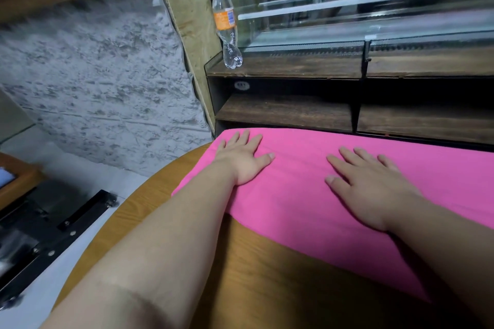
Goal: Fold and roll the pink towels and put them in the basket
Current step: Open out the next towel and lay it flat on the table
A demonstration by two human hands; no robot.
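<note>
Now: left hand (244,159), right hand (370,184) flat atop pink towel (299,195).

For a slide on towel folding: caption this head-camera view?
Left hand and right hand lie flat on a pink towel on a wooden table; a plastic bottle stands on the shelf behind.

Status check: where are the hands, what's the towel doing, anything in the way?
Left hand and right hand both flat, fingers straight, pressing the pink towel. Towel spread on the wooden table, not rolled. No basket in view. Nothing obstructing.
</note>
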